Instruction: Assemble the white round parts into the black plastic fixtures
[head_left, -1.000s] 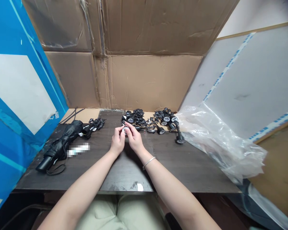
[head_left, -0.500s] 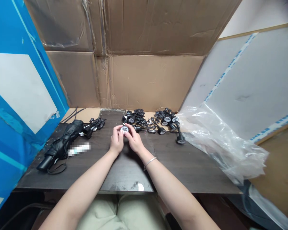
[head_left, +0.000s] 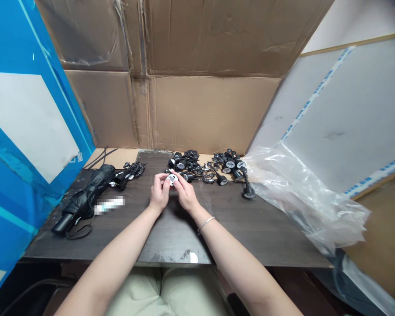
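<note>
Both of my hands meet over the middle of the dark table [head_left: 256, 228]. My left hand [head_left: 159, 193] and my right hand [head_left: 186, 195] pinch one small round part with a white face [head_left: 171, 178] between their fingertips. Just behind the hands lies a heap of small black parts [head_left: 187, 164], several of them with round white faces. A second heap of the same black parts [head_left: 230, 163] lies further right, and one stands apart [head_left: 248, 191]. A silver bracelet [head_left: 204, 223] circles my right wrist.
A folded black umbrella [head_left: 84, 199] lies at the left, with a few black parts [head_left: 131, 169] beside it. Crumpled clear plastic [head_left: 303, 197] covers the table's right side. Cardboard walls stand behind, a blue box [head_left: 26, 123] at the left, white boards at the right.
The hands have stayed together on the small round part, turning it slightly. Its white face now shows more between the fingertips.
</note>
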A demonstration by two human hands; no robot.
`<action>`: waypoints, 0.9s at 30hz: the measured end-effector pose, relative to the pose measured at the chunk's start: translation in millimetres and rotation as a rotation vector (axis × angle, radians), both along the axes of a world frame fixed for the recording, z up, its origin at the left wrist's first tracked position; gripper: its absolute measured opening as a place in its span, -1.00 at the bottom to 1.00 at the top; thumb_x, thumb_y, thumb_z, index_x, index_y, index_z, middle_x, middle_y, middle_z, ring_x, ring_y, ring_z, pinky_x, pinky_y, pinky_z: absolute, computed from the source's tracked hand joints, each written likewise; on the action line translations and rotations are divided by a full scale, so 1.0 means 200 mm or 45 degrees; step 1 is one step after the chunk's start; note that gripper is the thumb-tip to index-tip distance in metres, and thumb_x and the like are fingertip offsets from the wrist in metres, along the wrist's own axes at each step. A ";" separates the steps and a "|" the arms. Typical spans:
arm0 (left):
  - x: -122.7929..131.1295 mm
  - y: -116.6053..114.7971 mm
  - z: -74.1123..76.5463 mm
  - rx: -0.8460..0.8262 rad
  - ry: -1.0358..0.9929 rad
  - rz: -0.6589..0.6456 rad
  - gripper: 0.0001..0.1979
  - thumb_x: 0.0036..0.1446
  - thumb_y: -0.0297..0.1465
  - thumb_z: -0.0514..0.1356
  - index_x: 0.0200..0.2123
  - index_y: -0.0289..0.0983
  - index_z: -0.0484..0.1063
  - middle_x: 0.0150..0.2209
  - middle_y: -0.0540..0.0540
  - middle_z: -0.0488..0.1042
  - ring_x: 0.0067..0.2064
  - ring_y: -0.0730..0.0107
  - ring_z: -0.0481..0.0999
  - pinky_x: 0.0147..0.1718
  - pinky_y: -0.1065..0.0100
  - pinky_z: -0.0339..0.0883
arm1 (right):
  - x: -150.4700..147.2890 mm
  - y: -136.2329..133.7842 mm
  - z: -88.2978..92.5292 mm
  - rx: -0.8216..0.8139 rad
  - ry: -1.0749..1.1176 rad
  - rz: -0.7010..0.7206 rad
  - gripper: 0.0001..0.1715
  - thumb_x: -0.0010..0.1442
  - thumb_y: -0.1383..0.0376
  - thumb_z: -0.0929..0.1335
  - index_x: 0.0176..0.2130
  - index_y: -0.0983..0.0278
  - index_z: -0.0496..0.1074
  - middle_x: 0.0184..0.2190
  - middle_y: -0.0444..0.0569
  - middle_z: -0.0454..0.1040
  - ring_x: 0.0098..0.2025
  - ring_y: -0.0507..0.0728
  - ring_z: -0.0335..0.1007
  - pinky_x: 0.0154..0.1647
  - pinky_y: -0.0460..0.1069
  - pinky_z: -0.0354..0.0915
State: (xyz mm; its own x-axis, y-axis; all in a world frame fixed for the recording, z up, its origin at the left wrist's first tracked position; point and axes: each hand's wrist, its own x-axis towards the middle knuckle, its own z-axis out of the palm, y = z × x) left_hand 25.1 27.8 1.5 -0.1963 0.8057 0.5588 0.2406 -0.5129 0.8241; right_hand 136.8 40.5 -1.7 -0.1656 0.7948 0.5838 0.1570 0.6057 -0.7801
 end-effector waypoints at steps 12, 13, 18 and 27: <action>0.02 -0.04 0.01 0.011 0.246 0.012 -0.77 0.15 -0.31 -0.05 -0.16 -0.26 0.26 -0.37 -0.05 0.52 -0.49 0.48 0.49 -0.51 0.46 0.36 | 0.00 -0.02 0.03 0.191 -0.047 -0.136 -0.55 0.25 0.19 0.06 -0.15 0.28 0.41 -0.30 0.03 0.50 -0.31 0.11 0.44 -0.27 0.00 0.34; 0.02 -0.04 0.01 0.031 0.250 0.018 -0.77 0.16 -0.32 -0.06 -0.16 -0.26 0.26 -0.34 -0.07 0.52 -0.46 0.47 0.50 -0.48 0.46 0.37 | 0.00 -0.02 0.03 0.210 -0.055 -0.148 -0.55 0.25 0.19 0.06 -0.16 0.28 0.41 -0.31 0.03 0.50 -0.30 0.11 0.44 -0.27 -0.01 0.34; 0.02 -0.03 0.00 0.078 0.259 0.008 -0.76 0.18 -0.33 -0.08 -0.14 -0.28 0.24 -0.29 -0.12 0.50 -0.36 0.44 0.52 -0.41 0.42 0.39 | 0.00 -0.02 0.04 0.265 -0.101 -0.201 -0.57 0.25 0.21 0.07 -0.17 0.30 0.40 -0.27 0.06 0.51 -0.24 0.13 0.45 -0.21 0.00 0.34; 0.03 -0.02 -0.02 0.147 0.277 0.096 -0.73 0.19 -0.28 -0.08 -0.13 -0.28 0.23 -0.20 -0.16 0.48 -0.21 0.37 0.51 -0.27 0.34 0.40 | -0.01 -0.01 0.03 0.339 -0.197 -0.280 -0.58 0.25 0.27 0.04 -0.13 0.33 0.36 -0.19 0.13 0.48 -0.13 0.14 0.41 -0.10 0.04 0.31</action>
State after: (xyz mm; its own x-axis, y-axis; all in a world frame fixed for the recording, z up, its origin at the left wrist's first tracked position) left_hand 31.6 23.6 -1.5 -0.1185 0.7219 0.6817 0.4470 -0.5743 0.6858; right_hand 134.3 38.5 4.4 -0.1104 0.6448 0.7564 0.4092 0.7230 -0.5566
